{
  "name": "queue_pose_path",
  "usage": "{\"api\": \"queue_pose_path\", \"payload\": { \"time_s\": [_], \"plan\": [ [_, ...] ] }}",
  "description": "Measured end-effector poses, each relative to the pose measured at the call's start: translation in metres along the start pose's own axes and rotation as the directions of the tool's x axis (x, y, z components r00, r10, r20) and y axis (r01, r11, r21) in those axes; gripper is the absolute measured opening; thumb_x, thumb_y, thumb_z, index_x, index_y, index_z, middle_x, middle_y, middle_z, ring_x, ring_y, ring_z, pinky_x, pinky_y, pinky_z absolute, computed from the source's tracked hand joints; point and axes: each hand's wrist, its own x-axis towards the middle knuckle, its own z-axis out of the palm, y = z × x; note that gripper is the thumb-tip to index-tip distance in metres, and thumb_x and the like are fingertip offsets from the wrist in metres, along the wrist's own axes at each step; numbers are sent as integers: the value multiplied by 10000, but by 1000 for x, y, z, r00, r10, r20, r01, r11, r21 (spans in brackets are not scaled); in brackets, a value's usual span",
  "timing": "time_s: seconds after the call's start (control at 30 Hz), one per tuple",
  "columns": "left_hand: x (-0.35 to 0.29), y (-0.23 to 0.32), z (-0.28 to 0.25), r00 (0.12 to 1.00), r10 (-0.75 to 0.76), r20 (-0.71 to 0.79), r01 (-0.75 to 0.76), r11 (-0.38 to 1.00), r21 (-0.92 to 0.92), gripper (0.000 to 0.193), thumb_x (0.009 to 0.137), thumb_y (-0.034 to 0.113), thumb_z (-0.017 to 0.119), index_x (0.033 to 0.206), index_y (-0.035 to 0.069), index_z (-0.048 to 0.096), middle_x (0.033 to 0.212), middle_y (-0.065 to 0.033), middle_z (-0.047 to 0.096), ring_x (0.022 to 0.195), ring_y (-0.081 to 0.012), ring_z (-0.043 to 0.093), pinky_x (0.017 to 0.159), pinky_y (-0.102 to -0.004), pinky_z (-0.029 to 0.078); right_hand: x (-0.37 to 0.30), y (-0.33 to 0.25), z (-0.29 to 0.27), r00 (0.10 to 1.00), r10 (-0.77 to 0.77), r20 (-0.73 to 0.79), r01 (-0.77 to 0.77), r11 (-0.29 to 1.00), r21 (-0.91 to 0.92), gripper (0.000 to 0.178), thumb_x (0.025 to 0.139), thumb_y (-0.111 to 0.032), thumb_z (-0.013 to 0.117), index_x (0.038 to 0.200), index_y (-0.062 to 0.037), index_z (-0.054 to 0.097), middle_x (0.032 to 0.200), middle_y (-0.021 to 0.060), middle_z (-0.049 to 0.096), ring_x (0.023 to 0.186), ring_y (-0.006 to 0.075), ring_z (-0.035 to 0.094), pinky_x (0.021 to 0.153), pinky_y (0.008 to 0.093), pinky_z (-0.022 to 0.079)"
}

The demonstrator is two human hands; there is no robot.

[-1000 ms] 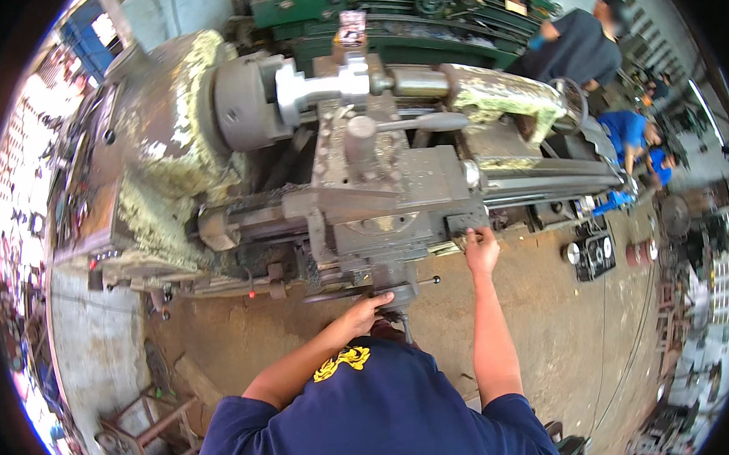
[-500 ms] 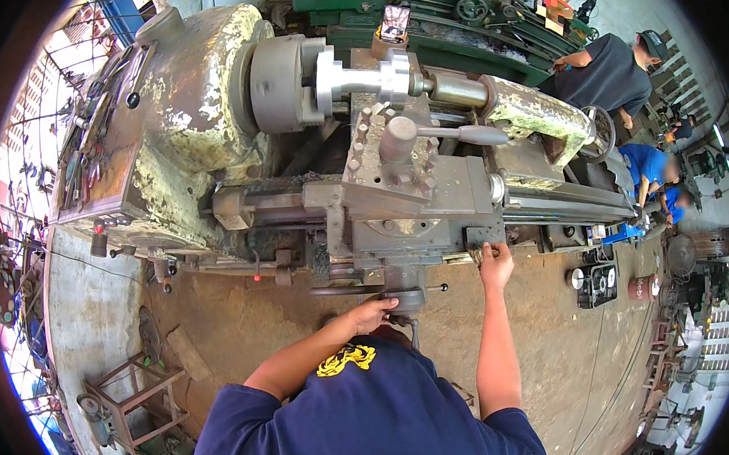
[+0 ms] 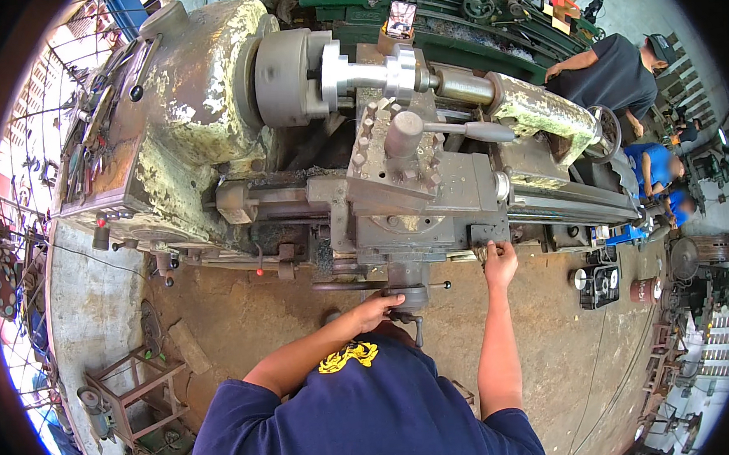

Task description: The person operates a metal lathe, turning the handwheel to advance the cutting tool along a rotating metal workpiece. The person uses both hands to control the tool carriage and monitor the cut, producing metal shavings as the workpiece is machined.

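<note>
Both hands are up at the front of the lathe (image 3: 321, 188), each on a different bit of it, so going left to right. Grey chuck (image 3: 291, 79) is over on the left, well apart from either hand. Next, the left hand (image 3: 375, 311) is low and near the middle, thumb lying on the dial collar (image 3: 409, 298). Its fingers are mostly tucked out of view, so can't tell how tight that hold is. Key relation imo: the collar is just right of that hand, and its axis points away from the person, straight toward the tool post (image 3: 390, 156). Crank handle (image 3: 420, 330) hangs just below the collar, left hand clearly the nearer one. Bright turned workpiece (image 3: 369, 74) is past the tool post, long axis running side to side, so roughly square to the collar's. Further right, the right hand (image 3: 501, 265) has its fingers curled in at the near edge of a dark block (image 3: 482, 234) on the carriage; can't tell if anything's pinched there. Tailstock (image 3: 540, 111) sits up and right of it.
</note>
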Motion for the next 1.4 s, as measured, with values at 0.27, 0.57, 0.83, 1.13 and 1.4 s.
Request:
{"api": "queue_pose_path", "payload": {
  "time_s": [0.27,0.57,0.83,1.13,1.4],
  "plan": [
    [5,-4,-4,999,12,-30,-11,999,34,650,881,415,702,1390,71,490,1360,-88,560,1292,-238,471,1085,-489,309,-1,0,0,1000,6,3,-6,1000,-4,229,867,-236,719,880,-11,677,674,133,669,611,282,651,608,397,504],
    [-12,8,4,998,27,-64,-13,978,208,708,898,422,686,1416,6,443,1347,-132,569,1256,-259,521,1062,-416,391,2,10,6,1000,-10,-29,10,1000,-7,216,846,-222,735,862,-13,683,675,141,670,623,294,661,612,399,505],
    [-86,-25,-101,959,104,-264,81,791,607,786,859,459,721,1385,-58,449,1344,-222,561,1256,-284,541,1054,-378,422,4,12,7,1000,7,-18,-7,1000,-8,213,830,-227,743,848,-21,690,662,139,664,612,318,647,611,412,498],
    [-64,-6,-42,970,138,-202,-37,898,438,744,897,447,676,1414,-25,423,1370,-172,539,1254,-276,521,1053,-388,404,4,13,7,1000,17,-9,-17,1000,-12,221,829,-232,744,860,-19,695,658,138,662,610,295,651,606,400,496],
    [-28,23,9,1000,0,-9,3,970,242,776,883,412,700,1484,75,344,1463,-116,444,1371,-277,372,1075,-500,341,3,16,6,1000,23,-21,-22,1000,20,210,841,-218,736,883,-16,694,673,135,672,629,283,665,615,395,506]
  ]
}}
